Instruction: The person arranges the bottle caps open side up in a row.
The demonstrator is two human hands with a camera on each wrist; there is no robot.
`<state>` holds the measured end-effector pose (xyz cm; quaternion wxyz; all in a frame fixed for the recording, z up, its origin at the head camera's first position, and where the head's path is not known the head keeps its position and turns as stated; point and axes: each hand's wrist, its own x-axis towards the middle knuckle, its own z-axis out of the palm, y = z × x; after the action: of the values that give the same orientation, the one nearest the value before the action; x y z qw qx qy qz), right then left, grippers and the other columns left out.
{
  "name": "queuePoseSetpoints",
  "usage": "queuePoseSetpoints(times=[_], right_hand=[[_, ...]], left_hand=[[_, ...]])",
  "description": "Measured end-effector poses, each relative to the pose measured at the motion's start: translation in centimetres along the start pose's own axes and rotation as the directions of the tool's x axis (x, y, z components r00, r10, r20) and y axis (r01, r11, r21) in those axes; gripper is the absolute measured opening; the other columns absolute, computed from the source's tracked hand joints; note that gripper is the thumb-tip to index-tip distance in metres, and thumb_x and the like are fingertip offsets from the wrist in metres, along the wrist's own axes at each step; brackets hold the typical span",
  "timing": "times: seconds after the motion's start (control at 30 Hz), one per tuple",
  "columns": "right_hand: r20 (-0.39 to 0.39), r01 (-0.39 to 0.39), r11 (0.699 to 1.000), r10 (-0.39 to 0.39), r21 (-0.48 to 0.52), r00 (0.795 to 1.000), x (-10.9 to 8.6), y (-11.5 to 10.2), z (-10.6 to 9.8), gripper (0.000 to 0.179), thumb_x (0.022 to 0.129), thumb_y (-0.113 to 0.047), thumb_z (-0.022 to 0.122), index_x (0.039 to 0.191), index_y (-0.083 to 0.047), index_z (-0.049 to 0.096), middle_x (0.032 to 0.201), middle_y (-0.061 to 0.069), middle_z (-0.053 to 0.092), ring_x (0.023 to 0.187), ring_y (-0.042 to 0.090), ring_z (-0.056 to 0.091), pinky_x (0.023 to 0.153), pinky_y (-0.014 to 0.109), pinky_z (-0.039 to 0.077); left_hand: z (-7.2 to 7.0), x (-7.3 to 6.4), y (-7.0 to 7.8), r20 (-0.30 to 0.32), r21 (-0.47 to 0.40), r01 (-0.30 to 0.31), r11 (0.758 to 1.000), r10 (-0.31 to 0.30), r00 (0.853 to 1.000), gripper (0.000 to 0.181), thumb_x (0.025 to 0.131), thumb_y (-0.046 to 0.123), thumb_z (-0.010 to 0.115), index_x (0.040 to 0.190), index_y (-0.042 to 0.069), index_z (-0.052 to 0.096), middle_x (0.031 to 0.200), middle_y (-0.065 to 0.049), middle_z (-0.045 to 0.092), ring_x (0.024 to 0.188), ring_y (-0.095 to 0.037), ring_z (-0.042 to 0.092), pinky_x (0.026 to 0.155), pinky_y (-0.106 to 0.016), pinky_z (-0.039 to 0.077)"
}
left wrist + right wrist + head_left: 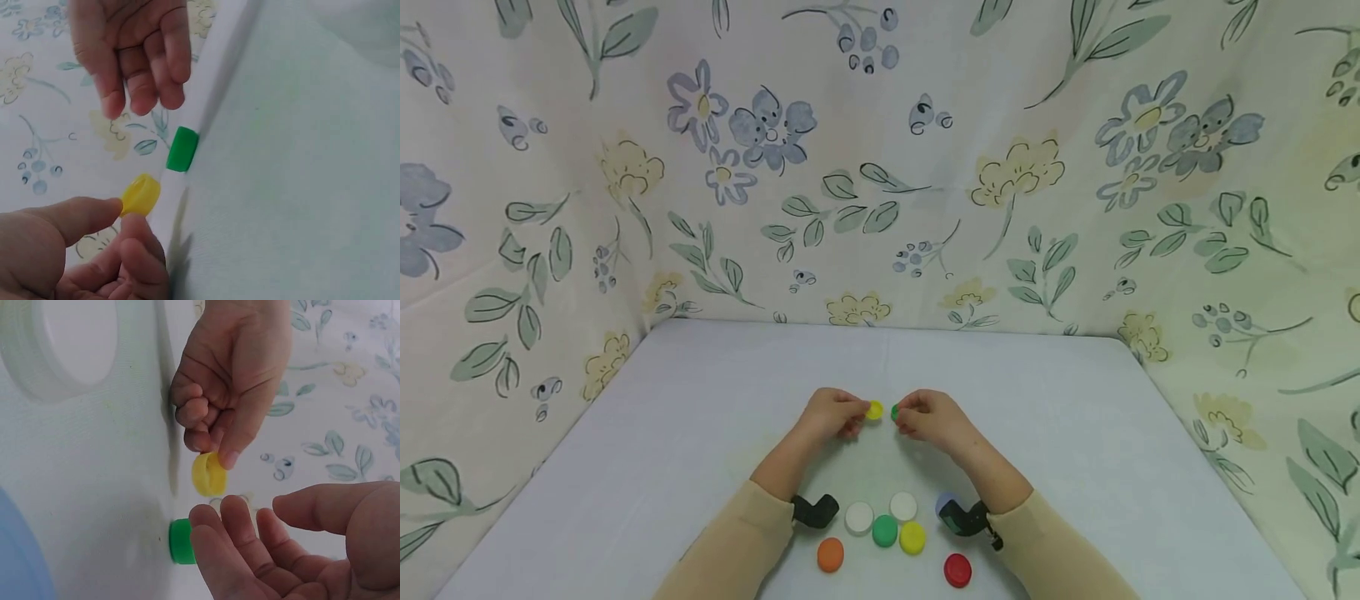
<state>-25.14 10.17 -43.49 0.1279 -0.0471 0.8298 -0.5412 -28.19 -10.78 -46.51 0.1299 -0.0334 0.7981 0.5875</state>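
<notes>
My left hand point(835, 412) pinches a yellow bottle cap point(142, 195) between thumb and fingertips, with the cap's hollow side partly showing in the right wrist view. Across from it is my right hand point(932, 417), its fingers loosely bent and apart from the thumb, holding nothing. A green bottle cap point(183, 149) sits on the white table point(700, 467) right by the right fingertips. Those fingers overlap part of the green cap in the right wrist view.
Nearer my body lie two white caps point(859, 518), another green cap point(884, 531), another yellow cap point(913, 537), an orange cap point(831, 554) and a red cap point(957, 570). The right wrist camera point(964, 518) partly hides a light blue cap point(945, 502). Floral cloth point(880, 208) surrounds the table.
</notes>
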Motion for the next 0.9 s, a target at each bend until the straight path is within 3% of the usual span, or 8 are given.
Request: queuePoseSetpoints(times=[0.13,0.27,0.6,0.7,0.9], right_hand=[[0.009,0.000,1.000,0.000,-0.011,1.000,0.0,0.0,0.1,0.019,0.102,-0.009,0.062,0.115,0.003,0.065,0.097,0.012,0.071,0.087,0.021,0.069,0.081,0.034,0.059],[0.029,-0.002,0.999,0.003,-0.037,1.000,0.0,-0.1,0.1,0.020,0.102,-0.011,0.061,0.116,0.004,0.065,0.096,0.010,0.071,0.087,0.020,0.068,0.080,0.033,0.059],[0.081,-0.002,0.994,0.011,-0.112,0.997,-0.3,0.0,-0.7,0.021,0.101,-0.012,0.064,0.116,0.002,0.066,0.096,0.007,0.070,0.086,0.020,0.068,0.078,0.033,0.058],[0.143,0.004,0.989,0.018,-0.151,0.989,-0.7,0.0,-1.2,0.018,0.097,-0.011,0.068,0.112,0.000,0.067,0.091,0.005,0.067,0.081,0.020,0.064,0.075,0.034,0.056],[0.296,0.006,0.983,0.051,-0.186,0.954,-1.4,-0.1,-1.9,0.016,0.090,-0.005,0.072,0.105,-0.001,0.069,0.088,0.005,0.066,0.077,0.021,0.063,0.073,0.034,0.054]], left_hand=[[0.5,0.2,-0.5,-0.051,0.016,-0.016,1.000,0.017,0.999,0.020,0.096,0.018,0.073,0.095,-0.001,0.074,0.071,-0.006,0.068,0.049,-0.012,0.056,0.047,-0.022,0.046],[0.8,0.1,-0.4,-0.063,0.016,-0.037,0.999,0.038,0.997,0.020,0.097,0.016,0.071,0.095,-0.003,0.073,0.073,-0.007,0.070,0.048,-0.012,0.058,0.044,-0.022,0.045],[1.1,0.2,-0.3,-0.018,-0.009,-0.049,0.999,0.049,0.999,0.018,0.098,0.011,0.068,0.104,-0.006,0.072,0.079,-0.010,0.072,0.055,-0.013,0.061,0.049,-0.022,0.049],[1.1,0.0,-0.2,-0.018,-0.005,-0.045,0.999,0.045,0.999,0.018,0.098,0.008,0.067,0.108,-0.007,0.070,0.080,-0.010,0.072,0.055,-0.013,0.061,0.050,-0.021,0.050],[0.9,-0.4,0.3,-0.031,0.035,-0.066,0.997,0.067,0.997,0.021,0.096,0.008,0.068,0.111,-0.008,0.069,0.079,-0.011,0.072,0.054,-0.014,0.061,0.051,-0.024,0.051]])
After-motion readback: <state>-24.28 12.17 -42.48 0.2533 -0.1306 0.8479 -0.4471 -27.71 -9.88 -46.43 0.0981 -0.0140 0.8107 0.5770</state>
